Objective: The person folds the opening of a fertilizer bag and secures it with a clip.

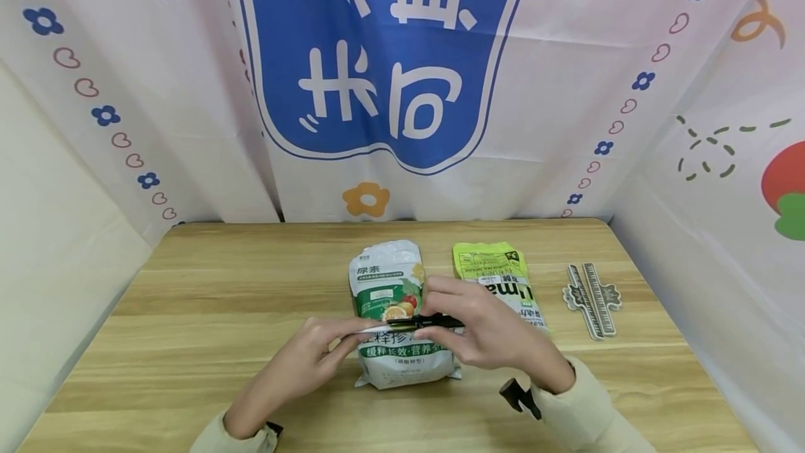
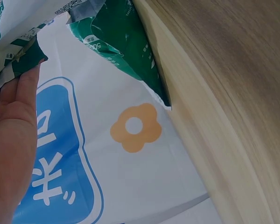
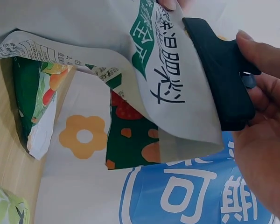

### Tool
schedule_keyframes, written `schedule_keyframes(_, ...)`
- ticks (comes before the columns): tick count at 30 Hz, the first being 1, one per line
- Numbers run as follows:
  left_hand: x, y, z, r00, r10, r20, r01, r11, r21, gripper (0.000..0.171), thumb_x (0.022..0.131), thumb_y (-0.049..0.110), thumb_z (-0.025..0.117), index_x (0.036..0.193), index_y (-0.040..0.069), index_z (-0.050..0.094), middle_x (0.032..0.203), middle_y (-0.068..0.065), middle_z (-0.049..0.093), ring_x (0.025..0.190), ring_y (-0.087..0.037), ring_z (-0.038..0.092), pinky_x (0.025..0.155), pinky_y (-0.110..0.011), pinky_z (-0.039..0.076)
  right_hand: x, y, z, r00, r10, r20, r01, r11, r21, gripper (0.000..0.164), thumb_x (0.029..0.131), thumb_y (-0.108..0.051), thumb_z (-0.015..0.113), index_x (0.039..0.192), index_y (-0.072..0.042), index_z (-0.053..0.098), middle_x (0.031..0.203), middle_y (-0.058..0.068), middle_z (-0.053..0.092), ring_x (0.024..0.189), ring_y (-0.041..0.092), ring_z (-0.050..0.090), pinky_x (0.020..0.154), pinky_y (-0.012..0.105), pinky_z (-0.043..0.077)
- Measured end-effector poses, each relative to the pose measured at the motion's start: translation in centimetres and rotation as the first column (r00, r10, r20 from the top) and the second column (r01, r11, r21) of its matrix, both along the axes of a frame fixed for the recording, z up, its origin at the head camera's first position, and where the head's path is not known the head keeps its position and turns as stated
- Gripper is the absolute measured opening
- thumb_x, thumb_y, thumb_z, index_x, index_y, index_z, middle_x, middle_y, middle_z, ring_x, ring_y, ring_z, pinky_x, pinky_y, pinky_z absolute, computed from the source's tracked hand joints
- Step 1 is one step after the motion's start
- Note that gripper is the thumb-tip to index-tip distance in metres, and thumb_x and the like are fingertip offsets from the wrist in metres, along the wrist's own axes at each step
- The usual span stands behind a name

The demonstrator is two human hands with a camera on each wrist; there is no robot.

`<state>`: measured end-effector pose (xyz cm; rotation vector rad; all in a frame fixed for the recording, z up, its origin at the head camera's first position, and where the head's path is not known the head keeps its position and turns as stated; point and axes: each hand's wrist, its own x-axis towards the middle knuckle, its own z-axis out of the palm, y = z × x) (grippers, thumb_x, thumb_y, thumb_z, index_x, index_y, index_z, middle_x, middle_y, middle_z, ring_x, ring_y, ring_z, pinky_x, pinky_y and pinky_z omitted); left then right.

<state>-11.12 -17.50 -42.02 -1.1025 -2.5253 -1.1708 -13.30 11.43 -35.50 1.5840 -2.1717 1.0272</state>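
Note:
A white and green fertilizer bag with fruit pictures stands on the table between the hands. My left hand pinches its edge on the left; in the left wrist view that hand's fingers lie against the bag. A black clip sits along the bag's edge in the right wrist view. My right hand grips the clip's handles between thumb and fingers. Whether the clip's jaws are fully closed on the bag, I cannot tell.
Behind the right hand lies a yellow-green bag with large black letters. Two ruler-like pieces with decorated sides lie farther right on the wooden table. A printed cloth hangs behind the table's far edge.

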Motion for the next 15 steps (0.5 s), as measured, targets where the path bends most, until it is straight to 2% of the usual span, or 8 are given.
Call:
schedule_keyframes(10, -0.1, 0.0, 0.0, 1.000, 0.002, 0.007, -0.002, 1.000, -0.010, 0.022, 0.100, 0.003, 0.068, 0.118, 0.008, 0.079, 0.111, -0.006, 0.082, 0.090, 0.001, 0.068, 0.070, -0.019, 0.059, -0.4, -0.9, -0.8, 1.000, 0.005, 0.001, -0.005, 1.000, 0.000, 0.014, 0.095, -0.012, 0.078, 0.091, -0.013, 0.064, 0.084, -0.003, 0.054, 0.072, 0.004, 0.047, 0.066, 0.009, 0.042)
schedule_keyframes(12, -0.1, -0.1, 0.0, 1.000, 0.001, 0.016, 0.000, 1.000, -0.008, 0.022, 0.101, 0.004, 0.068, 0.119, 0.007, 0.079, 0.111, -0.007, 0.082, 0.088, 0.002, 0.067, 0.070, -0.019, 0.059, -0.5, -1.1, -1.1, 1.000, 0.008, 0.013, -0.008, 1.000, -0.006, 0.015, 0.095, -0.012, 0.077, 0.090, -0.012, 0.063, 0.082, -0.003, 0.053, 0.071, 0.004, 0.045, 0.065, 0.009, 0.040)
schedule_keyframes(15, 0.0, -0.1, 0.0, 0.999, 0.000, 0.038, 0.000, 1.000, -0.004, 0.022, 0.102, 0.006, 0.067, 0.121, 0.006, 0.078, 0.112, -0.009, 0.081, 0.073, 0.008, 0.057, 0.062, -0.017, 0.055, -0.5, -1.3, -1.6, 1.000, 0.006, 0.014, -0.006, 1.000, -0.017, 0.016, 0.096, -0.014, 0.076, 0.089, -0.013, 0.062, 0.081, -0.002, 0.052, 0.069, 0.004, 0.043, 0.064, 0.009, 0.037)
